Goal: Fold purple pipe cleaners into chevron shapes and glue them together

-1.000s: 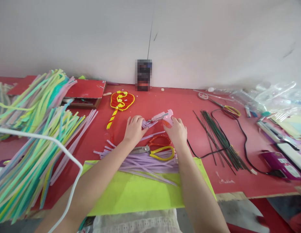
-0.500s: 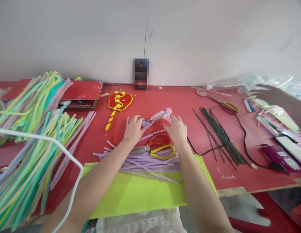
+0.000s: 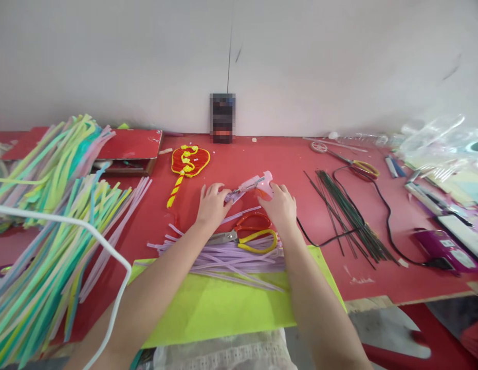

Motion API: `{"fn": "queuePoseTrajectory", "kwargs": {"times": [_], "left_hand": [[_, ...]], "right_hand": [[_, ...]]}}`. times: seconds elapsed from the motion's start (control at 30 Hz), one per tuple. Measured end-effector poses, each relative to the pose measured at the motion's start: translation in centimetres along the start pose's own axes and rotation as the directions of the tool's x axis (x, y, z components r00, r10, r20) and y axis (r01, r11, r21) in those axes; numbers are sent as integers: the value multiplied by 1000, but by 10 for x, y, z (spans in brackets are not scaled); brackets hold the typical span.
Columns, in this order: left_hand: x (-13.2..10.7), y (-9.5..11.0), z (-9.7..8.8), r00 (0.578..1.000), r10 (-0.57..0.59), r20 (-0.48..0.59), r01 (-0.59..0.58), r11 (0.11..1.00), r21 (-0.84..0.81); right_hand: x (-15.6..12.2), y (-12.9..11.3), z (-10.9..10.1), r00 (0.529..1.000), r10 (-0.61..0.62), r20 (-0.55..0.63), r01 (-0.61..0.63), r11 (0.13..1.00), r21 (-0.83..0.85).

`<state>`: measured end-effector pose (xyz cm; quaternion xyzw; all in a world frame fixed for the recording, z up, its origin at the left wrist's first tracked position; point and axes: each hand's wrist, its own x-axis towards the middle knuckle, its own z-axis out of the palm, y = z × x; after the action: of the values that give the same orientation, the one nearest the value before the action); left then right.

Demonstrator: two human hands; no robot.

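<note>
On the red tabletop [image 3: 262, 154], beyond a yellow-green sheet [image 3: 223, 303]: one pink glue gun [image 3: 265, 184], translucent plastic, orange trigger. Right hand [image 3: 282, 208]: fingers curled round its handle. Left hand [image 3: 213, 208]: thumb and fingers pinching a small lilac bunch [image 3: 236, 197] at the nozzle; exact contact too small to tell. Change: another person's arm, at far right half a second ago, is out of view; both hands keep their places, so the work between them appears undisturbed. Materials: lilac stems [image 3: 223, 261], slender, fuzzy-looking, loosely piled; scissors [image 3: 233, 236], steel blades, one red and one yellow loop, atop that pile; ornament [image 3: 179, 164], fan-shaped, red face, yellow edging, spiral-striped handle; dark wires [image 3: 343, 210], thin, straight, crossed by a black cord [image 3: 327, 243].
</note>
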<state>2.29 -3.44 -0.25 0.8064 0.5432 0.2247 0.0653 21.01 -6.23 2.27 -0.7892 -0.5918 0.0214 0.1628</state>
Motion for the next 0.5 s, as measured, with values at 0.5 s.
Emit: {"fn": "queuePoseTrajectory", "kwargs": {"times": [0.5], "left_hand": [[0,-1,1,1000,-16,12,17,1000,-21]], "right_hand": [[1,2,3,1000,6,-3,-6,1000,25]]}}
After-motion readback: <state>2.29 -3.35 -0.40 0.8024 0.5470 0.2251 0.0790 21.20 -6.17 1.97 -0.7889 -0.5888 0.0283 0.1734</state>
